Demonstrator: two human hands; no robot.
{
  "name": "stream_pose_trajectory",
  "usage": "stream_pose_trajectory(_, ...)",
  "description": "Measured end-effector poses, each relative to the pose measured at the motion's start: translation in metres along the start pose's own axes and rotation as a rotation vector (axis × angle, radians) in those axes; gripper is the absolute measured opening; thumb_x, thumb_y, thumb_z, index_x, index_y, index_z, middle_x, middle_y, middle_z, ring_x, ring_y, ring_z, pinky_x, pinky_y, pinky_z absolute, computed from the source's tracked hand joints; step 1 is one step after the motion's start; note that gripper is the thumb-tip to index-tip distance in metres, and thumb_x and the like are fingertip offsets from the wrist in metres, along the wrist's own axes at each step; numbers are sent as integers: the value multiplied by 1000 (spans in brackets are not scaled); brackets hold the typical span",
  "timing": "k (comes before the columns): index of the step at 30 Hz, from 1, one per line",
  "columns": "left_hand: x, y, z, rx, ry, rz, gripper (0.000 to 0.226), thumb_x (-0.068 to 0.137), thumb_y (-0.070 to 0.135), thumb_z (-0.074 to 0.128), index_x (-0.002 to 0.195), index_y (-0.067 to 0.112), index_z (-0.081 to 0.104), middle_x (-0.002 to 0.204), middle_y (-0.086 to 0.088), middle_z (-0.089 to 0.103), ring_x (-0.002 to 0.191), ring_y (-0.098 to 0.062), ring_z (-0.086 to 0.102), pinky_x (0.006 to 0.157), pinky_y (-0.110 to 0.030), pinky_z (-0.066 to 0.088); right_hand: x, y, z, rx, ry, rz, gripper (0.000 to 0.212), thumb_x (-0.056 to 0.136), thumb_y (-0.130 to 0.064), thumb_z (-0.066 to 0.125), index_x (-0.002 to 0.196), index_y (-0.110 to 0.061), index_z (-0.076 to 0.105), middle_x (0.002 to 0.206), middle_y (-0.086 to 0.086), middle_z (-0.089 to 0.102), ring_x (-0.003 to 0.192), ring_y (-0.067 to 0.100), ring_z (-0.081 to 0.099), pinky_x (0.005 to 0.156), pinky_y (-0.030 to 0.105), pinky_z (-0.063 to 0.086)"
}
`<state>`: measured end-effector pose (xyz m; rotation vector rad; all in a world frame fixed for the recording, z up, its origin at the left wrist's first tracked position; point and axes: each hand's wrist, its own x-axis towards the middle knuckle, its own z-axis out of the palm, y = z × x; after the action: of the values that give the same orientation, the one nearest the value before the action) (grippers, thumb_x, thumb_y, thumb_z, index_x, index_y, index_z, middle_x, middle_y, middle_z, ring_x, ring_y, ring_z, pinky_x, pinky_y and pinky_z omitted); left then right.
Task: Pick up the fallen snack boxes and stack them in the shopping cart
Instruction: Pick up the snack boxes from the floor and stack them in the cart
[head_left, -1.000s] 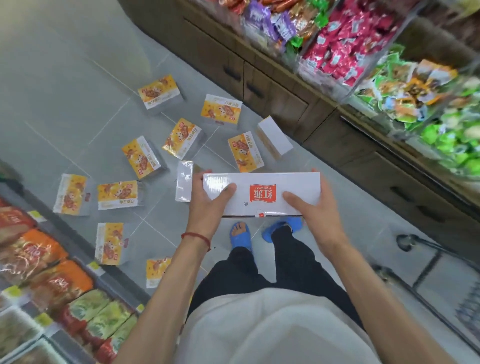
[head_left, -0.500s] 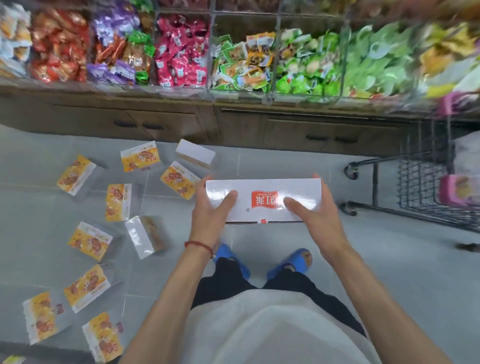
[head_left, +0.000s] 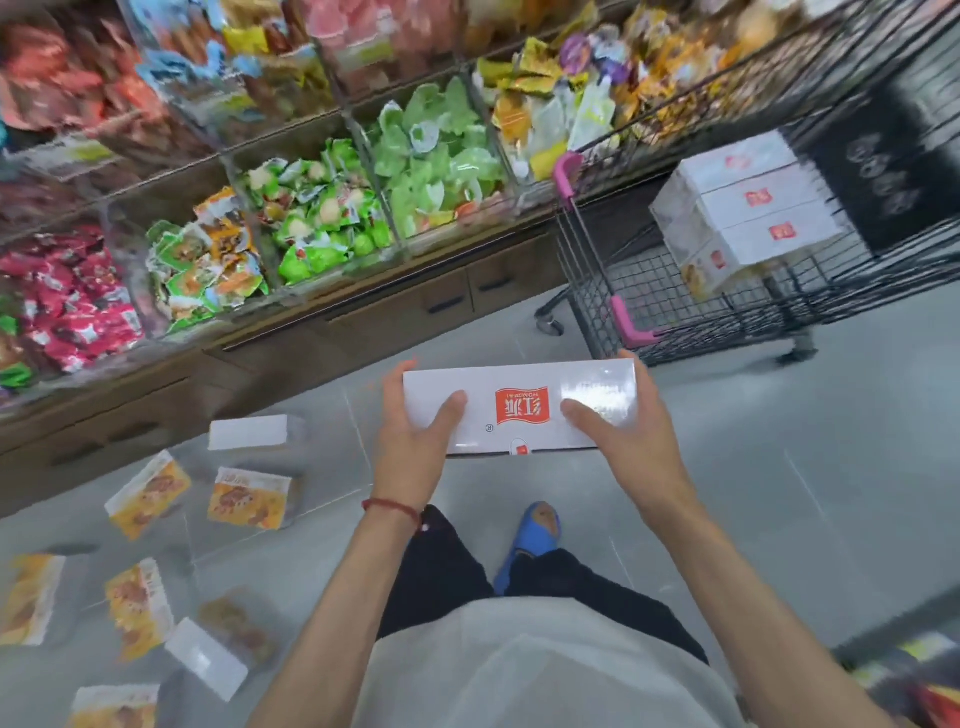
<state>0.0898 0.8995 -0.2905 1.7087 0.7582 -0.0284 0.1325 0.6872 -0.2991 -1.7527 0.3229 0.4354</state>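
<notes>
We held a long white box (head_left: 519, 408) level in front of us with both hands, one at each end. Our left hand (head_left: 410, 441) gripped the left end, thumb lying on the top face and fingers wrapped round the far edge. Our right hand (head_left: 623, 441) gripped the right end the same way, thumb on top near the red label (head_left: 521, 405) printed in the middle of the box. The box was in the air above the grey tiled floor (head_left: 805, 467), short of the shopping cart (head_left: 597, 260), which stood ahead and to our right.

Inside the cart we saw a stack of white boxes (head_left: 748, 208) with the same red mark, piled one on another against the wire side. The cart's corners had pink trim.

On the floor to our left lay more boxes (head_left: 249, 499), scattered and well apart from one another, some showing yellow and orange printed faces, others lying with a plain white side up. They were blurred, so we could not read them.

Beyond the floor ran a shelf (head_left: 311, 218) of clear bins filled with snack packets in red, green and yellow, above brown wooden drawers (head_left: 441, 306). A red cord (head_left: 392, 506) circled our left wrist, and one blue sandal (head_left: 535, 540) showed below the box.
</notes>
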Motion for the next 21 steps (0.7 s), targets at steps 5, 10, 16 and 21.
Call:
stream_pose_trajectory(5, 30, 37, 57, 40, -138, 64, 51, 94, 21, 67, 136, 31, 39, 127, 2, 52, 107, -10, 57, 84, -10, 48, 26, -9, -48, 51, 146, 6, 69, 87, -21, 82, 141, -39, 43, 123, -22, 64, 108, -8, 63, 80, 10, 53)
stream_pose_trajectory(10, 74, 74, 105, 93, -297, 140, 51, 95, 17, 65, 137, 29, 38, 115, 16, 49, 90, 15, 56, 70, -2, 46, 55, -16, -72, 91, 294, 36, 76, 88, -24, 81, 150, -32, 38, 129, -16, 61, 116, 0, 61, 82, 10, 55)
stream_pose_trajectory(16, 114, 113, 147, 161, -426, 200, 52, 95, 18, 66, 138, 28, 38, 114, 9, 53, 91, 2, 59, 66, -4, 47, 80, -31, -92, 126, 428, 56, 77, 86, -32, 82, 148, -33, 37, 136, -10, 60, 124, 11, 60, 103, 38, 55)
stream_pose_trajectory(21, 133, 136, 181, 221, -510, 222, 52, 95, 20, 65, 138, 27, 37, 106, 13, 55, 86, 6, 60, 64, -3, 44, 93, -40, -109, 134, 549, 60, 76, 88, -30, 81, 149, -37, 37, 128, -24, 57, 121, 3, 58, 108, 38, 51)
